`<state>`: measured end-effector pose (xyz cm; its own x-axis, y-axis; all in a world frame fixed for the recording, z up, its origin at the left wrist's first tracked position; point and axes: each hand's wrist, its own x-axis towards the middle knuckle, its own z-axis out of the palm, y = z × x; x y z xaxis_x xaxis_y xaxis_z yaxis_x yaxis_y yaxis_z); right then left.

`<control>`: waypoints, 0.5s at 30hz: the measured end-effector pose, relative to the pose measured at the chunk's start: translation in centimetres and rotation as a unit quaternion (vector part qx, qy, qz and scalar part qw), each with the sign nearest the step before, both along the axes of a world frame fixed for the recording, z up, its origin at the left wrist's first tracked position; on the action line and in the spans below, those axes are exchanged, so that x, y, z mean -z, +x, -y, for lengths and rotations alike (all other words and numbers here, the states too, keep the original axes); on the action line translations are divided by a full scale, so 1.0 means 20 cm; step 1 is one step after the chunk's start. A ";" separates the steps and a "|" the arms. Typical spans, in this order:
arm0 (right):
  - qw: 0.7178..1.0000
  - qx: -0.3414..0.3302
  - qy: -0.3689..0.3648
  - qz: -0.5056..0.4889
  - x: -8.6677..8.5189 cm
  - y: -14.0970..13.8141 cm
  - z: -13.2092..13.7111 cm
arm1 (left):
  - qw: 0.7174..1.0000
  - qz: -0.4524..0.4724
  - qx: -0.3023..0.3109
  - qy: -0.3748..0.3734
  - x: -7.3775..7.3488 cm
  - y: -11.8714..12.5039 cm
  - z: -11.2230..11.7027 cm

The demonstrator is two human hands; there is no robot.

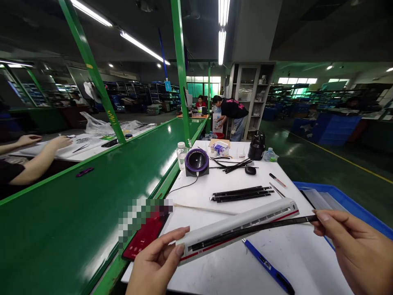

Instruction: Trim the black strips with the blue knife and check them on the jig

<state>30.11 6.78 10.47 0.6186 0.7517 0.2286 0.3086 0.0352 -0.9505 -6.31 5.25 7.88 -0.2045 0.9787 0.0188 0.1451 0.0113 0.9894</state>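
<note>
My left hand [162, 258] grips the near-left end of a white model train car shell [233, 217] with a red stripe and a row of window openings. My right hand [353, 233] pinches the right end of a thin black strip [285, 222]. The strip's left part lies along the window row of the shell, while its right part stands away from it. Under the shell, a blue pen-like tool [267, 264] lies on the white table [307, 258]. Behind it is a stack of similar black strips [242, 194].
A purple-rimmed round fan [197, 160], a clear bottle [181, 155], a black jug [257, 145] and more strips [236, 166] stand or lie farther back. Left runs a green conveyor [123, 176], with a co-worker's hands [59, 142] beyond. A blue bin [331, 190] is right.
</note>
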 end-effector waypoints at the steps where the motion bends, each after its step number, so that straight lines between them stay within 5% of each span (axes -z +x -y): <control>1: 1.000 0.000 -0.011 0.012 0.00 0.00 0.00 | 1.000 -0.004 -0.001 -0.004 0.00 0.01 0.00; 7: 0.997 -0.042 -0.011 0.066 -0.05 -0.04 -0.02 | 1.000 0.002 -0.008 -0.007 -0.05 0.05 0.00; 15: 0.992 -0.112 0.058 -0.020 0.08 0.05 -0.16 | 0.999 0.024 0.006 -0.028 -0.07 0.10 0.01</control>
<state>31.07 9.95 8.95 0.4487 0.8413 0.3014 0.2433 0.2095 -0.9470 -4.41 5.11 9.25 -0.1919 0.9803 -0.0465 0.0973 0.0662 0.9931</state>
